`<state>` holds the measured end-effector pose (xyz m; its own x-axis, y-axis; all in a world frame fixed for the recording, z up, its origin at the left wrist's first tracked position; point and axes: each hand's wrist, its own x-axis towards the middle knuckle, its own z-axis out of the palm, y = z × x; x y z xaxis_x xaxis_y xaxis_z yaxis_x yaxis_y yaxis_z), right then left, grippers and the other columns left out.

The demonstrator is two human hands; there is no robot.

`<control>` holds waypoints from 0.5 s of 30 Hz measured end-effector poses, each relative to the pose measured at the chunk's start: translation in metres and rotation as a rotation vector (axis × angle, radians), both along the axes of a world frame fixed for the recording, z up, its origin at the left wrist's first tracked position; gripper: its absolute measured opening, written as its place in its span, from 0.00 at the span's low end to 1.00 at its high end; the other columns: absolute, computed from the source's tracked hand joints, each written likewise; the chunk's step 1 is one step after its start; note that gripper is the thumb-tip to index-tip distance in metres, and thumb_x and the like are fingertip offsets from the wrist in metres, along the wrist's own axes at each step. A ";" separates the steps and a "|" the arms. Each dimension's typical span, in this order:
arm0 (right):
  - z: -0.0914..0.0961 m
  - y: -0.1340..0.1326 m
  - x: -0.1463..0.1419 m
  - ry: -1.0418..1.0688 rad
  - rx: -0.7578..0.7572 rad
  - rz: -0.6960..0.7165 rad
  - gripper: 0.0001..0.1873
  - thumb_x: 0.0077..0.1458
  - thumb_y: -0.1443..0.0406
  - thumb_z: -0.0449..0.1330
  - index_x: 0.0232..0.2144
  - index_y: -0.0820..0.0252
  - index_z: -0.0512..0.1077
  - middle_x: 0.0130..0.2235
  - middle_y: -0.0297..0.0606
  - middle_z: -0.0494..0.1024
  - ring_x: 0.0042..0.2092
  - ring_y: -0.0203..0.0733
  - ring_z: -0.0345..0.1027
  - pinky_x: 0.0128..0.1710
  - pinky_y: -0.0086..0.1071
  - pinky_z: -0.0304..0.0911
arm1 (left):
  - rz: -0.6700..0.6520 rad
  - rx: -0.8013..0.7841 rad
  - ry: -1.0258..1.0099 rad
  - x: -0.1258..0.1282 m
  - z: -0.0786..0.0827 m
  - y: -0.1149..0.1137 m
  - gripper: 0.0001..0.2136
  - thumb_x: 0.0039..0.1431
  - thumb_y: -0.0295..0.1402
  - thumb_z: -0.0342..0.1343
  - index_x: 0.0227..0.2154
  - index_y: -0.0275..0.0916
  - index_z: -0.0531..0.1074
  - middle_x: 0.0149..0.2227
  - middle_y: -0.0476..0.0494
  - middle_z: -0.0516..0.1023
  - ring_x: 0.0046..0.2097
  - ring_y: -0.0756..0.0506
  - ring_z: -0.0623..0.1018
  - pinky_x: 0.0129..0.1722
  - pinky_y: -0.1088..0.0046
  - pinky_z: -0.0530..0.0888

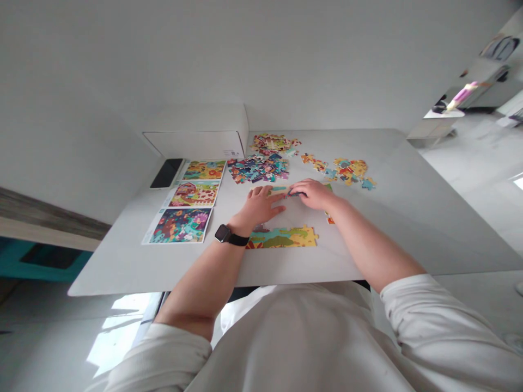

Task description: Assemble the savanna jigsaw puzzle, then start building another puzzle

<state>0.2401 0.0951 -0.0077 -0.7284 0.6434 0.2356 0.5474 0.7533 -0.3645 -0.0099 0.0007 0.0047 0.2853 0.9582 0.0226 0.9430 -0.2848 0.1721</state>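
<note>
While the right hand (314, 194) pinches a puzzle piece (296, 193), left hand (260, 206) spread flat, print on white box (196, 133) unreadably small

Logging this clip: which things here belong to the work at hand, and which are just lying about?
Belonging: left hand, right hand, jigsaw piece under its fingers, assembled jigsaw strip, loose jigsaw piles, printed picture sheets.
Lying about: black smartphone, white box.

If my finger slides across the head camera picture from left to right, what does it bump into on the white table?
black smartphone → paper card with a red barn picture → black wristwatch → bare left hand → bare right hand → clump of yellow and orange puzzle pieces
</note>
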 end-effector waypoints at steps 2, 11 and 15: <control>0.003 0.002 0.005 -0.001 -0.016 -0.001 0.27 0.61 0.77 0.59 0.53 0.48 0.87 0.60 0.38 0.86 0.62 0.52 0.78 0.70 0.52 0.67 | -0.010 0.000 -0.003 -0.001 0.000 0.000 0.25 0.75 0.51 0.56 0.71 0.62 0.72 0.74 0.42 0.67 0.73 0.32 0.65 0.74 0.50 0.63; 0.031 0.020 0.087 -0.030 -0.099 -0.270 0.22 0.61 0.71 0.66 0.54 0.49 0.86 0.59 0.38 0.86 0.62 0.52 0.78 0.69 0.50 0.69 | -0.013 0.066 -0.095 -0.024 0.001 0.013 0.25 0.75 0.45 0.56 0.70 0.48 0.74 0.73 0.37 0.71 0.73 0.33 0.70 0.75 0.50 0.64; 0.031 0.021 0.097 -0.174 -0.207 -0.196 0.20 0.57 0.69 0.72 0.51 0.47 0.87 0.58 0.36 0.87 0.62 0.53 0.79 0.67 0.46 0.70 | -0.084 -0.047 -0.026 -0.043 0.005 0.016 0.35 0.66 0.52 0.65 0.72 0.44 0.71 0.76 0.35 0.67 0.77 0.31 0.64 0.78 0.52 0.60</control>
